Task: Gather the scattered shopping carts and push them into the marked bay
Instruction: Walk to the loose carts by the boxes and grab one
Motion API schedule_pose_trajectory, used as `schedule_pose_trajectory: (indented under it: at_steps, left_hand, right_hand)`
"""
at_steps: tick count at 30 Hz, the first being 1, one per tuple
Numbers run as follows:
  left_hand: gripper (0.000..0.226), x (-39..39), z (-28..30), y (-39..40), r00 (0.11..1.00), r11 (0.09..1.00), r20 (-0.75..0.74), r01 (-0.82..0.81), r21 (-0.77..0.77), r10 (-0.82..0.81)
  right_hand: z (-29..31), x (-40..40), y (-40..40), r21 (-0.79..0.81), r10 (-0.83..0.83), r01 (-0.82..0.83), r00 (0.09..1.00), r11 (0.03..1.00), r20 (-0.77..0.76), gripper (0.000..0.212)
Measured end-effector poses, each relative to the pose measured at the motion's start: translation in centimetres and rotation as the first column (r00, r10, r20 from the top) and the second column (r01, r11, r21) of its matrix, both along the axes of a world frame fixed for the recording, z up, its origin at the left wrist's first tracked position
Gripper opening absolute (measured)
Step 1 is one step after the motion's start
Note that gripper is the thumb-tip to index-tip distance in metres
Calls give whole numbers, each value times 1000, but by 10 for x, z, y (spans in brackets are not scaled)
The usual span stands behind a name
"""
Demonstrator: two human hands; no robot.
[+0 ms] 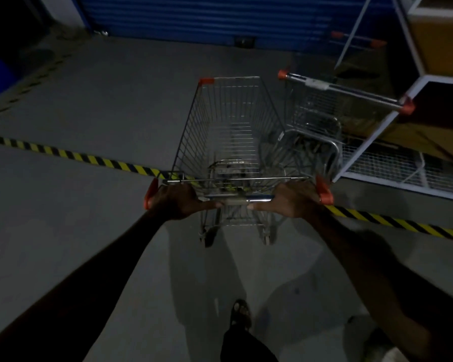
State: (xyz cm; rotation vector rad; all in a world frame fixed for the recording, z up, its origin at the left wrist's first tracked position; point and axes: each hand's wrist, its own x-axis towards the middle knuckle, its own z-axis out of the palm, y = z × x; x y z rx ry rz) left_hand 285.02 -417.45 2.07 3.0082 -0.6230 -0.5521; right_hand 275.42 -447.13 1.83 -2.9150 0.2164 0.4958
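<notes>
Across the striped floor tape [107, 161], both hands, left [179, 201] and right [289, 201], clamp one cart's handle [242, 199]; a second cart [317, 118] stands beside.

The shopping cart [230, 142] stands at 12 o'clock before the person, its basket across the floor tape [63, 152], which runs from 9 to 3 o'clock. The left hand [178, 201] and right hand [290, 199] sit on the handle bar [239, 199], left and right of centre. A second cart [324, 118] stands at 1 o'clock, just beside the first. A shelving unit [416, 105] lies at 2 o'clock. A shutter door [207, 19] stands behind everything at 12 o'clock.
</notes>
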Motion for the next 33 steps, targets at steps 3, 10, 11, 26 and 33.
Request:
schedule_pose_trajectory:
  at_steps: [3, 10, 11, 26, 33]
  left_hand:
    - [112, 51, 1, -13, 1000, 999, 8, 2, 54, -3]
    - [111, 169, -4, -37, 999, 995, 44, 22, 97, -26]
    - [109, 187, -4, -40, 999, 996, 45, 23, 83, -26]
    - [91, 413, -10, -82, 977, 979, 79, 203, -30, -200]
    - [95, 464, -5, -99, 978, 978, -2, 210, -7, -210]
  right_hand:
    - [1, 52, -13, 21, 3, -3, 1000, 1000, -26, 102]
    - [-9, 166, -38, 31, -44, 44, 999, 999, 15, 97]
    - [-9, 183, -41, 46, -54, 54, 999, 998, 1, 99]
    - [13, 369, -61, 60, -182, 184, 982, 981, -41, 82]
    - [-23, 421, -86, 108, -251, 256, 966, 961, -53, 111]
